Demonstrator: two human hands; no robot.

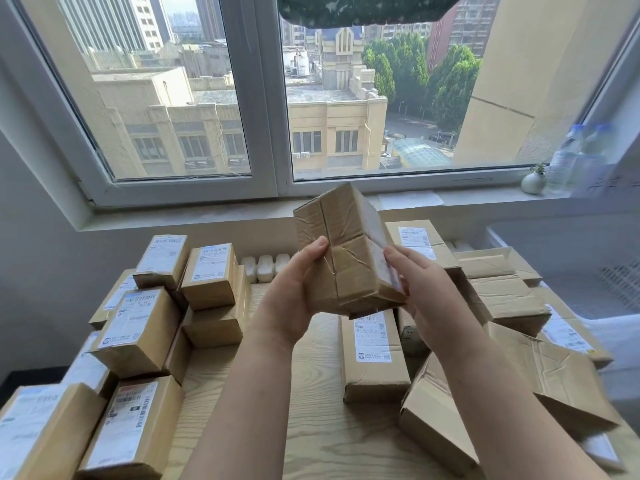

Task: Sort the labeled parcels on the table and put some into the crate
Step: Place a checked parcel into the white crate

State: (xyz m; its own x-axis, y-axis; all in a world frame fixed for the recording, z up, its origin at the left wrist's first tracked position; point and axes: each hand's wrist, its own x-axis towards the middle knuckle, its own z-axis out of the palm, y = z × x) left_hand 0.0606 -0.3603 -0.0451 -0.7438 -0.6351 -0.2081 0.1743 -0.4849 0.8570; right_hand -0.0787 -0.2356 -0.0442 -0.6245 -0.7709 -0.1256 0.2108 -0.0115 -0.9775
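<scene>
Pale wooden table [311, 427] under window [256, 98], labelled cardboard parcels [138, 327] stacked each side. We hold small brown taped cardboard parcel [346, 251] above it, left hand [294, 292] and right hand [426, 292] curled round opposite sides. Likely light, stiff; tape slick, grip corners.

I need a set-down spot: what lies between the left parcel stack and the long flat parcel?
Head view: only bare wooden table between the left parcel stack and the long flat parcel; the left forearm is above it.
</scene>
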